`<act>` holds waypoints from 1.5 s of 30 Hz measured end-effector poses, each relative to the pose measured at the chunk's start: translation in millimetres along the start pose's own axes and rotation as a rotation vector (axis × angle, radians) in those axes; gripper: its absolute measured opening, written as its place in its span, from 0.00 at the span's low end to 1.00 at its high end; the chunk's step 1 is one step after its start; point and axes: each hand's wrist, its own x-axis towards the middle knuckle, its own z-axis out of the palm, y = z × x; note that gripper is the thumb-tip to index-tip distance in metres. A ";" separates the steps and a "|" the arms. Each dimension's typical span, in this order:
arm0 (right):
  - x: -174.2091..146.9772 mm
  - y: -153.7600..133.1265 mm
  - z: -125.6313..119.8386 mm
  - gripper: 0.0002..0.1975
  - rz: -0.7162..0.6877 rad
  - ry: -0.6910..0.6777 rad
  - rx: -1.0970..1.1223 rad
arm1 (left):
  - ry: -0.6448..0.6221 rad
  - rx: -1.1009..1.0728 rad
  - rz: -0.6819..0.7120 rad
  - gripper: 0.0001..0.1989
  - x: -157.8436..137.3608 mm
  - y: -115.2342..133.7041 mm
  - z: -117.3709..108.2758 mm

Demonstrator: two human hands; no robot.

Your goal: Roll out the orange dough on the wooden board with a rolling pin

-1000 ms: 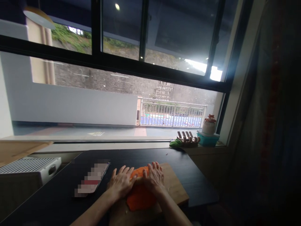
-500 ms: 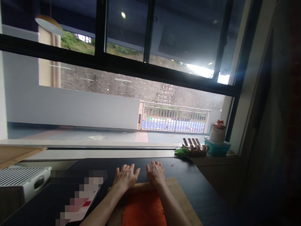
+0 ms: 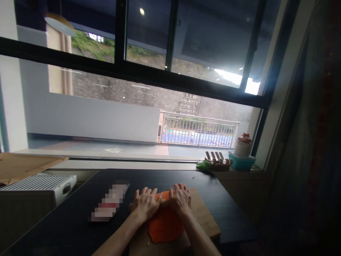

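Observation:
A flattened orange sheet [image 3: 165, 227], which looks like dough or clay, lies on a wooden board [image 3: 204, 213]. Across it runs a pale wooden rolling pin [image 3: 165, 203], mostly covered by my hands. My left hand [image 3: 146, 203] rests on the pin's left part, fingers stretched forward and thumb apart. On the right part lies my right hand [image 3: 181, 200], its fingers also extended over the pin rather than wrapped round it. A strip of the orange sheet shows beyond the pin, between the hands.
The board sits on a dark table [image 3: 106, 234]. Left of my hands lies a flat, pixelated item [image 3: 110, 204]. On the windowsill are a green object [image 3: 204, 165], a brown slatted rack [image 3: 217, 161], a teal box [image 3: 242, 161] and a bottle [image 3: 243, 147]. A cardboard piece [image 3: 29, 165] is far left.
The rolling pin and both hands have come back from the sheet's far edge onto the orange sheet, so some orange shows beyond the pin. The camera view has shifted slightly.

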 end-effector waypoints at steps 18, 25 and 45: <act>73.1 -4.1 20.7 0.22 0.027 -0.081 -0.012 | -0.075 -0.048 -0.078 0.33 74.4 -12.8 9.7; 63.0 -2.4 16.0 0.22 0.012 -0.095 -0.012 | -0.120 -0.066 -0.084 0.34 64.6 -8.7 8.0; 35.8 -0.4 7.9 0.19 0.018 -0.006 0.002 | -0.028 -0.013 0.037 0.32 29.1 -0.8 3.1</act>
